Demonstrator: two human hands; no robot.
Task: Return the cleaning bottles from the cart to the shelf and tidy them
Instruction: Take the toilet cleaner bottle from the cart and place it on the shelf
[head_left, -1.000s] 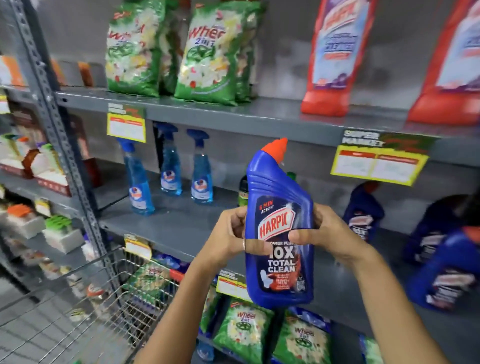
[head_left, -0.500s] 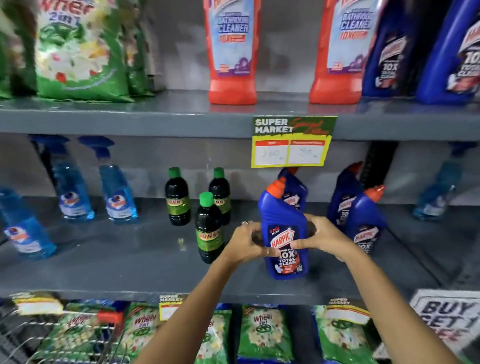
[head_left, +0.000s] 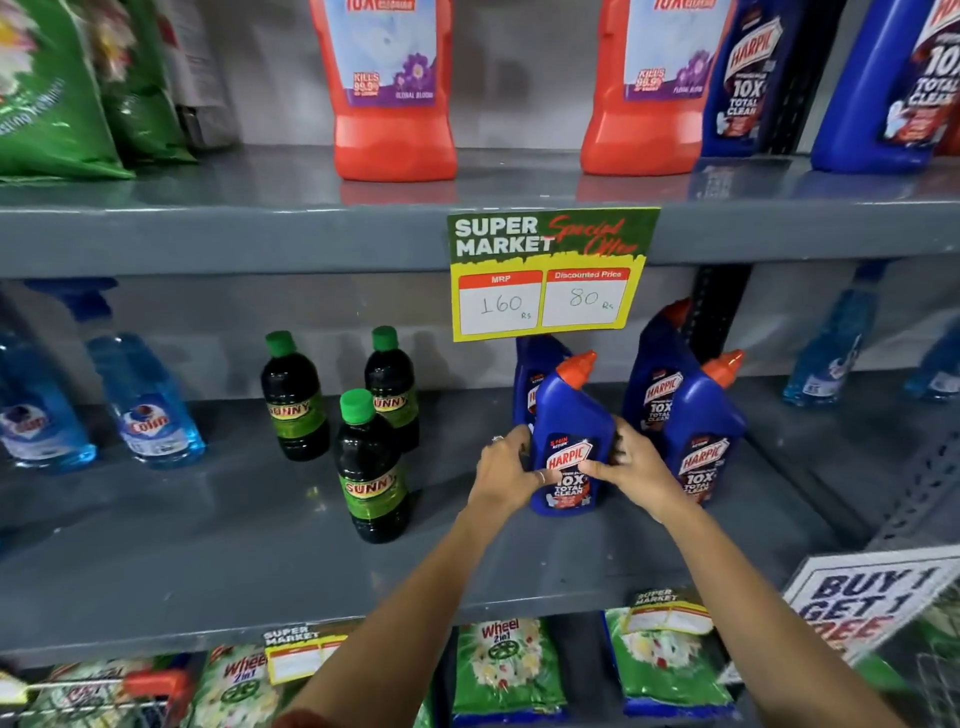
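I have the blue Harpic bottle (head_left: 569, 441) upright on the middle shelf (head_left: 208, 561), long axis vertical, clamped between my left hand (head_left: 506, 470) and right hand (head_left: 636, 470), just left of its twin (head_left: 704, 431). Neither hand is nearer; releasing looks next.

Both hands clasped a blue Harpic bottle (head_left: 570, 441) standing upright on the grey middle shelf (head_left: 208, 545), the left hand (head_left: 506, 470) on its left side and the right hand (head_left: 636, 467) on its right. Another blue bottle stood just behind it, and two more (head_left: 696, 415) just beside on the right. Three dark Sunny bottles (head_left: 370, 467) stood to the left. A price card (head_left: 548, 275) hung from the shelf above.
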